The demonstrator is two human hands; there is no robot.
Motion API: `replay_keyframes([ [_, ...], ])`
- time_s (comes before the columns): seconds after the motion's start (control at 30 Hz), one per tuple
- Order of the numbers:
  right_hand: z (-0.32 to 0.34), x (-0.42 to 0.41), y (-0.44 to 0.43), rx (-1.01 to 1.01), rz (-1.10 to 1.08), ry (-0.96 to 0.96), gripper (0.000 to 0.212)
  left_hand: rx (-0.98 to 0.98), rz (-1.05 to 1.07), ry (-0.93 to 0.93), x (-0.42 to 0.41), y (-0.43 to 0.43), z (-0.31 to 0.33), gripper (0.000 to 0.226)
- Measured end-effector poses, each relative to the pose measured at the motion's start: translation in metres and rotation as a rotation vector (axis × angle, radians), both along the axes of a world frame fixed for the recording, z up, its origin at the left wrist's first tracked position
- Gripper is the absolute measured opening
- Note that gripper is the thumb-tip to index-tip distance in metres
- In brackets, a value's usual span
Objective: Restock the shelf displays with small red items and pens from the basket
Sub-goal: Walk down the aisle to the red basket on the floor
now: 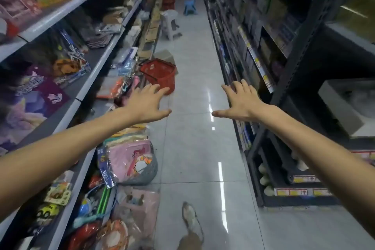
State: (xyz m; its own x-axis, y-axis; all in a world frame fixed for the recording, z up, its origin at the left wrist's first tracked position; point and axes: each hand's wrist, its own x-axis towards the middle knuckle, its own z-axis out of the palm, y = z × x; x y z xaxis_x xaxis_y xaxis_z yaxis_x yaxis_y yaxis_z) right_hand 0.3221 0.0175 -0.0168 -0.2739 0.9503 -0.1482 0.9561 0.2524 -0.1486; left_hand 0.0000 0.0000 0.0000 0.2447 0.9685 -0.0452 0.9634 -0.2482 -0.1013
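Both empty hands, left [147, 103] and right [242, 103], spread toward red basket [160, 75] on aisle floor.

Narrow aisle; glossy grey tiled floor [194, 148] reflecting strip lighting. Grey shelving [85, 85] left, dark metal racking [294, 79] right. White plastic stool [170, 24], blue stool [189, 7] further down

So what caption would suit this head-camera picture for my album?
Both empty hands, left and right, stretch toward a red basket on the shop aisle floor.

Red basket [160, 73] latticed plastic; floor tiles [194, 148] glossy, reflective.
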Motion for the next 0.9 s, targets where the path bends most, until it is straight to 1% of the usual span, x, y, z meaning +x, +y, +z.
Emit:
replay_keyframes([
  [0.13, -0.018, -0.018, 0.069, -0.034, -0.003, -0.017, 0.113, -0.019, 0.018, -0.010, -0.022, 0.066, -0.022, 0.102],
  [0.23, -0.018, -0.040, 0.137, -0.034, 0.002, -0.040, 0.113, -0.017, -0.003, -0.018, -0.044, 0.129, -0.033, 0.100],
  [0.4, -0.002, -0.082, 0.245, -0.042, 0.004, -0.050, 0.109, -0.022, 0.009, -0.059, -0.088, 0.232, -0.034, 0.098],
  [0.63, 0.002, -0.124, 0.364, -0.037, 0.014, -0.030, 0.103, 0.008, 0.016, -0.084, -0.127, 0.360, -0.029, 0.099],
  [0.8, -0.008, -0.137, 0.466, 0.052, -0.004, 0.020, 0.094, 0.034, 0.039, -0.115, -0.137, 0.451, -0.034, 0.101],
  [0.9, -0.013, -0.146, 0.534, 0.100, 0.003, 0.018, 0.092, 0.040, 0.059, -0.110, -0.150, 0.516, -0.040, 0.099],
])
